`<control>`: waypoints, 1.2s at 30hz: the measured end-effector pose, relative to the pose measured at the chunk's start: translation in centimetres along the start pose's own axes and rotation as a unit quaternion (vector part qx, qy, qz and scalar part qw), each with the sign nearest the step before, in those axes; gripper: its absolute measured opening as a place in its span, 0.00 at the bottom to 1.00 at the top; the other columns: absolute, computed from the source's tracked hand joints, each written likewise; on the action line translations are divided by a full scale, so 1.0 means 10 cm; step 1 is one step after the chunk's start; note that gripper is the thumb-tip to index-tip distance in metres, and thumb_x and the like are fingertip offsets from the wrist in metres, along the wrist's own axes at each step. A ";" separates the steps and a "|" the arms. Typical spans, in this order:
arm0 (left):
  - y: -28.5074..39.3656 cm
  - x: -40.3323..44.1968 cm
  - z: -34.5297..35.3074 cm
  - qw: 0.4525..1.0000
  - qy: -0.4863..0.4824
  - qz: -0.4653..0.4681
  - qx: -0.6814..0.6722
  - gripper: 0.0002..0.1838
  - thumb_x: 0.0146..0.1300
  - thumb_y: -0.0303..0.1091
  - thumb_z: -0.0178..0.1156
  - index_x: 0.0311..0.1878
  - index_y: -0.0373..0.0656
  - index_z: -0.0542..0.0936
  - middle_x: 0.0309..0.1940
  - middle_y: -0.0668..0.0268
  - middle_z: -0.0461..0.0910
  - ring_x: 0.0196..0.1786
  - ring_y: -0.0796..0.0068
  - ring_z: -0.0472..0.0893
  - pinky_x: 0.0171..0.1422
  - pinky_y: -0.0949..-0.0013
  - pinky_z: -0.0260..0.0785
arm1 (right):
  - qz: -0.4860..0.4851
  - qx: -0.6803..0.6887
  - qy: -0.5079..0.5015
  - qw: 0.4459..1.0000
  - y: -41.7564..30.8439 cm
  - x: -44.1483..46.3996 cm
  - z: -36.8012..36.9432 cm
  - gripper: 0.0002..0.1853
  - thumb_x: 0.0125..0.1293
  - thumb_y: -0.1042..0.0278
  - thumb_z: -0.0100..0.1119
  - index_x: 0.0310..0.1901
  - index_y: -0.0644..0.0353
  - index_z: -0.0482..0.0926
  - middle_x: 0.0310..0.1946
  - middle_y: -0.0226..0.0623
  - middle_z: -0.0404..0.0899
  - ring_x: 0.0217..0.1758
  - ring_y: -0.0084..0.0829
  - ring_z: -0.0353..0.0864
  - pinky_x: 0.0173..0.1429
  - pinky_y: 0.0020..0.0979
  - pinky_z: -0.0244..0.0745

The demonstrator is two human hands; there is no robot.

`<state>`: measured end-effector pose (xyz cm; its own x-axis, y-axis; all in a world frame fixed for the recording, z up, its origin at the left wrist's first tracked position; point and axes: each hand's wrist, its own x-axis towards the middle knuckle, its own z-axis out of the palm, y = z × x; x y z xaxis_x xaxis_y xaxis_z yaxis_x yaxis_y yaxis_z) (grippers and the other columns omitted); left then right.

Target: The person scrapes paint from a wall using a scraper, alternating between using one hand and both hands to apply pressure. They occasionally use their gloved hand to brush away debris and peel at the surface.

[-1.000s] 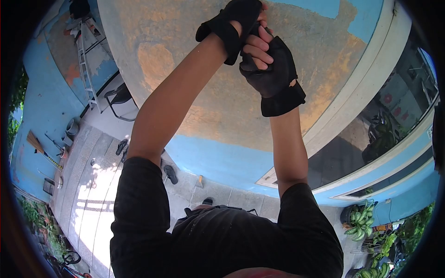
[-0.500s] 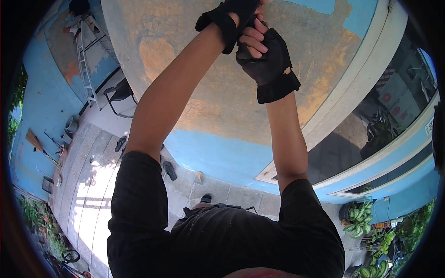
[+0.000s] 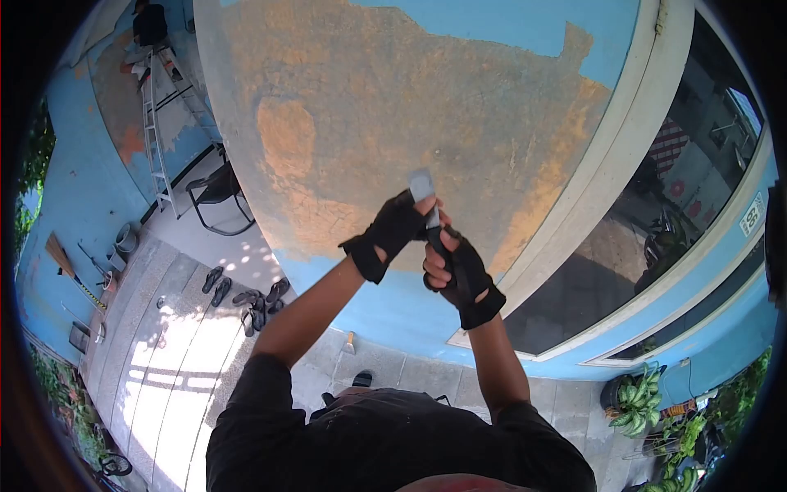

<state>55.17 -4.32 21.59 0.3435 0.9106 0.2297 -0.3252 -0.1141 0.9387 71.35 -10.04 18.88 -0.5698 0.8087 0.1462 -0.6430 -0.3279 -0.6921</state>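
A paint scraper [image 3: 420,184] with a flat metal blade points up in front of the wall [image 3: 369,123]. My right hand [image 3: 461,275], in a black fingerless glove, is wrapped around its handle. Gloved the same way, my left hand [image 3: 392,231] closes on the scraper's neck and lower blade, with the thumb against the metal. Most of the handle is hidden by my fingers. Behind the hands, the wall has a large bare patch of grey and orange, edged by blue paint. Whether the blade touches the wall I cannot tell.
A person [image 3: 150,25] is on a stepladder [image 3: 156,135] at the far left. Near it stands a black chair [image 3: 220,193]. Sandals [image 3: 261,307] and a small brush-like tool [image 3: 350,343] lie on the floor. To the right are a window [image 3: 607,246] and potted plants [image 3: 638,398].
Both hands have come down from high on the wall to chest height, close together. The scraper's blade now shows between them. More of the bare wall is in view.
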 end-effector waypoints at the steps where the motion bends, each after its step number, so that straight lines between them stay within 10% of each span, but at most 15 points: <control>1: -0.32 -0.11 -0.06 1.000 0.000 -0.007 0.009 0.18 0.77 0.47 0.53 0.50 0.40 0.76 0.37 0.58 0.85 0.41 0.71 0.85 0.45 0.67 0.78 | 0.011 0.024 0.031 0.999 0.24 -0.10 -0.10 0.10 0.77 0.52 0.54 0.54 0.40 0.70 0.24 0.24 0.66 0.19 0.18 0.64 0.22 0.22 0.61; 9: -1.50 -0.92 0.15 0.984 0.131 -0.119 -0.013 0.20 0.77 0.49 0.52 0.51 0.39 0.68 0.29 0.61 0.80 0.35 0.66 0.85 0.40 0.67 0.79 | 0.026 0.123 0.144 0.982 1.29 -0.61 -0.55 0.12 0.75 0.51 0.56 0.48 0.47 0.70 0.20 0.27 0.68 0.14 0.21 0.63 0.16 0.23 0.56; 23: -1.13 -0.77 0.04 0.993 0.081 -0.039 -0.073 0.19 0.77 0.48 0.52 0.51 0.38 0.68 0.30 0.61 0.81 0.37 0.67 0.86 0.40 0.70 0.77 | 0.011 0.031 0.139 0.990 1.04 -0.37 -0.34 0.16 0.74 0.50 0.59 0.53 0.50 0.71 0.21 0.27 0.69 0.16 0.20 0.63 0.20 0.23 0.59; 31: -0.93 -0.76 -0.70 0.996 0.007 -0.084 -0.018 0.16 0.77 0.37 0.53 0.61 0.40 0.72 0.51 0.56 0.84 0.52 0.68 0.84 0.51 0.68 0.77 | 0.024 -0.040 0.152 0.987 0.81 -0.17 -0.45 0.19 0.78 0.56 0.52 0.63 0.55 0.68 0.22 0.26 0.65 0.17 0.19 0.59 0.24 0.25 0.60; 36: -0.82 -0.72 -0.97 0.988 0.080 -0.017 0.130 0.11 0.77 0.34 0.52 0.54 0.38 0.75 0.39 0.57 0.87 0.41 0.70 0.86 0.48 0.69 0.77 | -0.052 -0.169 0.249 0.952 0.48 -0.06 -0.37 0.20 0.78 0.64 0.51 0.66 0.61 0.69 0.21 0.26 0.66 0.17 0.18 0.58 0.24 0.24 0.57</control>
<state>46.80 -6.13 9.76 0.2007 0.9641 0.1738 -0.0723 -0.1624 0.9841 70.49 -10.30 12.88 -0.1439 0.9872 -0.0690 -0.4327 -0.1254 -0.8928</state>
